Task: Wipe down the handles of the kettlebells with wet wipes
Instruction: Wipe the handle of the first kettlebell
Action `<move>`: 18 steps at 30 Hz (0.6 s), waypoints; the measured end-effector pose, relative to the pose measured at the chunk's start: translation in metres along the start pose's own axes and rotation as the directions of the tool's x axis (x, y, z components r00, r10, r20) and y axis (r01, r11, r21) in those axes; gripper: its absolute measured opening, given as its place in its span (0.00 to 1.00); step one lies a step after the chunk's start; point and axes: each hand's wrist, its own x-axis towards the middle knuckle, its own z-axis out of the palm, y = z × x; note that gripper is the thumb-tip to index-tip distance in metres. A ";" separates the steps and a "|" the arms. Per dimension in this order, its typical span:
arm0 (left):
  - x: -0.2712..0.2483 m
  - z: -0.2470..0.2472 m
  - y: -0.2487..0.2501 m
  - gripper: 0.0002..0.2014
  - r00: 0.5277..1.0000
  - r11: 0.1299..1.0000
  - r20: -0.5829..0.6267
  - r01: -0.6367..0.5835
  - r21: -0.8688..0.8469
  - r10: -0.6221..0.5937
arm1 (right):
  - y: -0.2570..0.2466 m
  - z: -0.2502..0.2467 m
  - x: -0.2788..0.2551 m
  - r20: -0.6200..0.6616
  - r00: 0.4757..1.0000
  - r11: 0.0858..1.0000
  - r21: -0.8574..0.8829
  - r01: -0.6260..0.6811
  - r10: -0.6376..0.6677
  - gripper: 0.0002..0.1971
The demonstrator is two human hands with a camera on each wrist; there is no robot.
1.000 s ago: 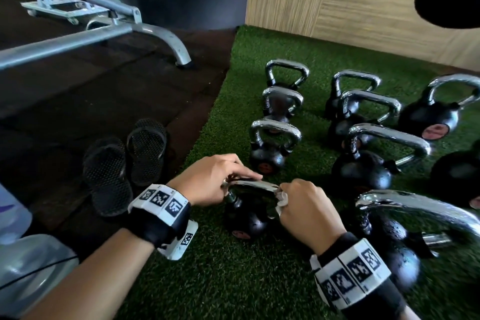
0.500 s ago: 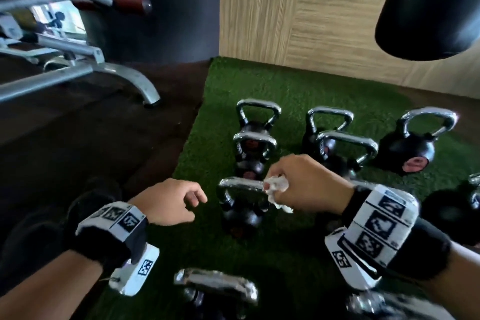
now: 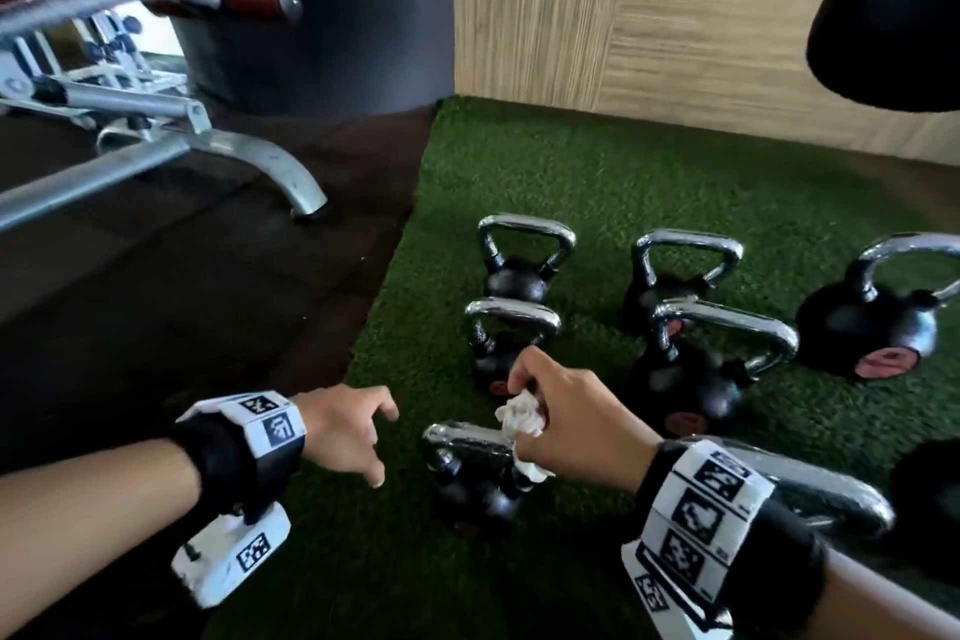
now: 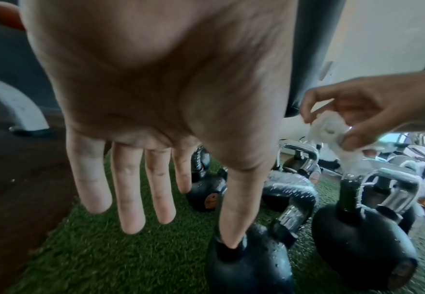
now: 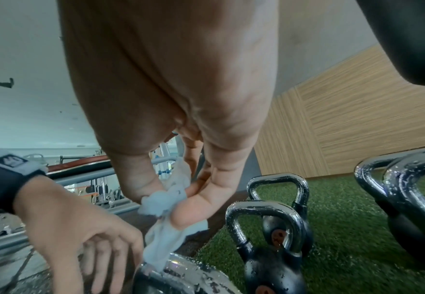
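Note:
Several black kettlebells with chrome handles stand in rows on green turf (image 3: 597,182). My right hand (image 3: 524,400) pinches a crumpled white wet wipe (image 3: 522,418) between thumb and fingers. The wipe's lower end hangs onto the right end of the handle (image 3: 462,439) of a small kettlebell (image 3: 478,499). In the right wrist view the wipe (image 5: 166,199) drapes down to that wet handle (image 5: 181,276). My left hand (image 3: 382,447) hovers just left of this kettlebell with relaxed fingers and holds nothing. The left wrist view shows its fingers (image 4: 131,189) straight.
Two more small kettlebells (image 3: 511,338) (image 3: 519,255) stand behind the one under the wipe, with bigger ones (image 3: 696,364) to the right. A large chrome handle (image 3: 821,494) lies near my right wrist. A bench frame (image 3: 280,172) stands on dark flooring at left. A black punching bag (image 3: 893,5) hangs top right.
Both hands let go of the nearest kettlebell's handle. The right hand carried the wipe to the kettlebell behind it, and the left hand now hovers open beside it. The head view tilted up.

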 end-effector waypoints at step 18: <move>0.124 0.127 0.009 0.26 0.833 0.447 -0.264 -0.496 -0.744 0.486 | 0.007 0.047 0.030 -0.360 0.919 0.987 0.064 -0.146 0.159 0.04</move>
